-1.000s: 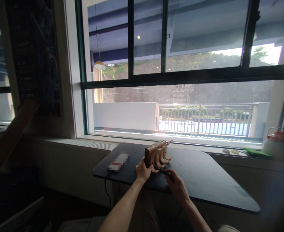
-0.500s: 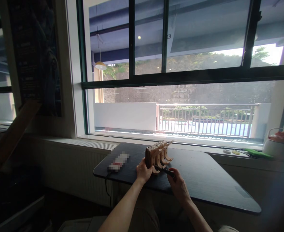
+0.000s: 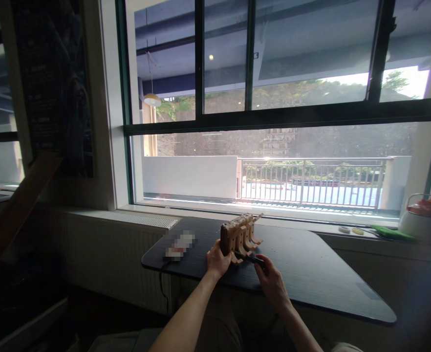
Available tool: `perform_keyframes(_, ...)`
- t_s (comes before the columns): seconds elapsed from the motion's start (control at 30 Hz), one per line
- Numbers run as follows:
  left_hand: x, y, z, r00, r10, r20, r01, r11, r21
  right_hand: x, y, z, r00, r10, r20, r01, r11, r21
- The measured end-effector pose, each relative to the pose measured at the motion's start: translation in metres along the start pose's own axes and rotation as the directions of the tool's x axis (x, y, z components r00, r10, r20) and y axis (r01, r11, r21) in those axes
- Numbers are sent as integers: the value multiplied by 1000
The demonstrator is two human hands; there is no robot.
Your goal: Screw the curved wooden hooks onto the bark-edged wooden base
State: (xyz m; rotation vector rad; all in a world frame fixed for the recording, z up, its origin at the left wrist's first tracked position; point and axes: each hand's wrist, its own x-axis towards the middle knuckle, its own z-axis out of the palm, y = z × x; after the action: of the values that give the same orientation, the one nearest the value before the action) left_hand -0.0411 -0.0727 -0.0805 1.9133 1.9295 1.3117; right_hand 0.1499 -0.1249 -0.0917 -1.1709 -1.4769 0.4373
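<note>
A small wooden piece (image 3: 240, 234) with a row of curved, hook-like brackets and a rough, pale top stands on the dark table (image 3: 303, 274). My left hand (image 3: 218, 260) is closed around its near left end, steadying it against the table. In my right hand (image 3: 270, 277) is a slim black-handled tool (image 3: 258, 262), gripped between thumb and fingers. Its far end reaches in among the lower brackets, close to my left fingers. The tip is hidden, so its kind cannot be made out.
To the left on the table lies a blurred-out flat object (image 3: 181, 245), with a black cable (image 3: 162, 286) hanging over the edge below it. On the right sill stand a white kettle (image 3: 422, 220) with an orange lid and a green item (image 3: 391, 233). A radiator (image 3: 109, 244) runs under the window.
</note>
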Motion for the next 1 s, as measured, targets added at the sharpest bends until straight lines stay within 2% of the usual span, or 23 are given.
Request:
perform_keyframes(0.13, 0, 0, 1, 1000, -7, 9, 7, 1000, 1, 0, 2, 2, 998, 55, -40, -50, 991, 120)
perform_keyframes(0.33, 0, 0, 0, 1000, -4, 9, 4, 1000, -6, 0, 1, 2, 995, 102, 23, -104, 976, 191)
perform_keyframes(0.6, -1, 1, -1, 1000, 8, -2, -8, 1000, -9, 0, -2, -1, 996, 90, 9, -89, 957, 278)
perform_keyframes(1.0, -3, 4, -2, 1000, -4, 12, 4, 1000, -3, -1, -8, -3, 995, 98, 29, -102, 956, 275)
